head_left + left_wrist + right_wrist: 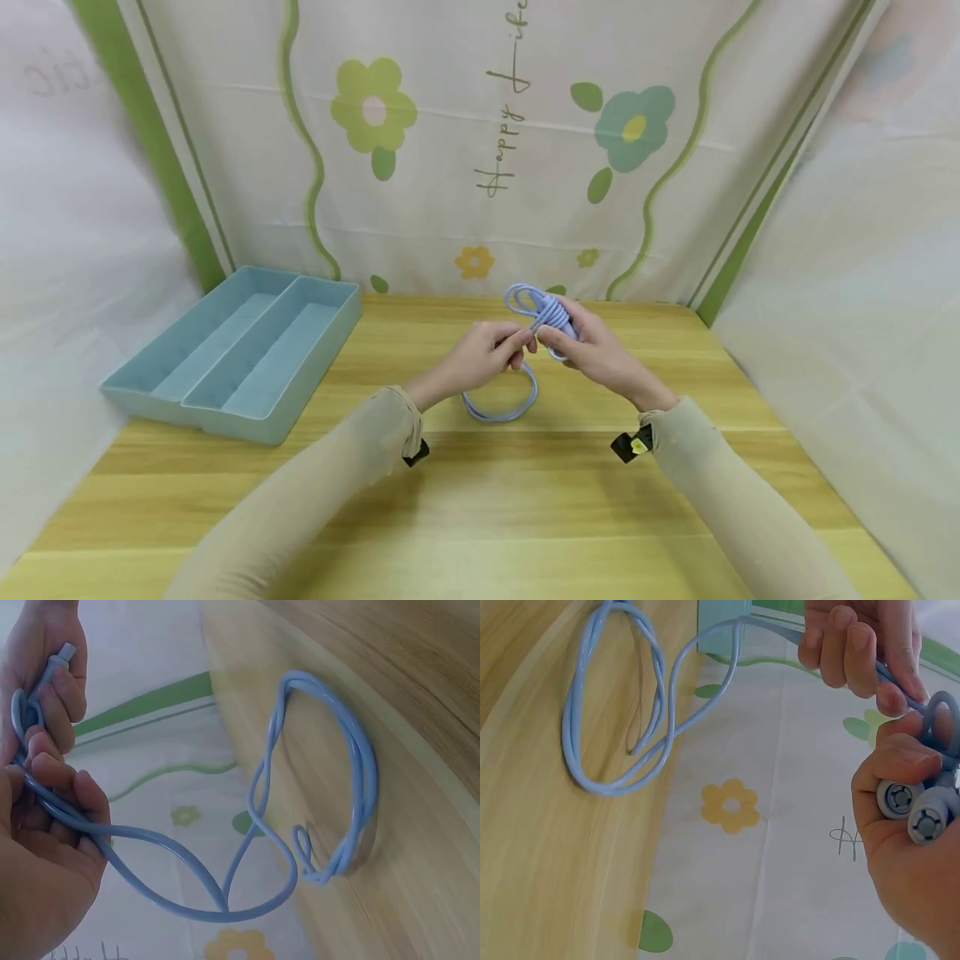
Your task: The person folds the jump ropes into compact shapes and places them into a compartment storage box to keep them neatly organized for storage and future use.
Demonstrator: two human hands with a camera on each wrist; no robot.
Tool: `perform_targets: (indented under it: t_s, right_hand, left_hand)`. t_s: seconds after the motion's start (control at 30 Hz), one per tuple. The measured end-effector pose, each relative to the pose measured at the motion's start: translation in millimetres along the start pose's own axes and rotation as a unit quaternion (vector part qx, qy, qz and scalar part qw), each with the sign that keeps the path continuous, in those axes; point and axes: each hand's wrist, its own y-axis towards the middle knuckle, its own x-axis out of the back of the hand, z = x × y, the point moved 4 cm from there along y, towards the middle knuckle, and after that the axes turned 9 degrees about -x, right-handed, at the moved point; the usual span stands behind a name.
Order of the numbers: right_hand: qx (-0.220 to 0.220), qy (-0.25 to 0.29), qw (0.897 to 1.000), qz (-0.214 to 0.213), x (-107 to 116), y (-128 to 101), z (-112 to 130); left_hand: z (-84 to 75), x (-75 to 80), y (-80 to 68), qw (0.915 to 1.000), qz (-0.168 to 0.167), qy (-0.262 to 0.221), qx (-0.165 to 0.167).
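Note:
A light-blue jump rope [553, 314] is partly wound into a bundle above the table. My right hand [600, 354] grips the bundle, with the rope's two handles [928, 817] side by side in it; their round ends show in the right wrist view. Close beside it, my left hand [487, 354] pinches the doubled cord between thumb and fingers. From the left hand the loose cord [365, 780] hangs down in a twisted loop onto or just above the wood; contact is hard to tell.
A pale-blue tray [311, 367] with two long compartments stands on the left of the wooden table [517, 517]. A flower-printed cloth [435, 183] hangs behind the table, and pale cloth also hangs at both sides.

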Motion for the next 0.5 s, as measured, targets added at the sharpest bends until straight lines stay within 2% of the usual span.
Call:
perform_targets:
  t_s: [0.27, 0.5]
  right_hand:
    - [0.013, 0.036, 0.999, -0.002, 2.7, 2.1, -0.6]
    - [-0.006, 0.082, 0.997, 0.000, 0.3, -1.0, -0.3]
  left_hand:
    - [5.3, 1.7, 5.6, 0.9994, 0.032, -0.008, 0.008]
    - [5.6, 3.4, 7.7, 0.9970, 0.075, -0.012, 0.010]
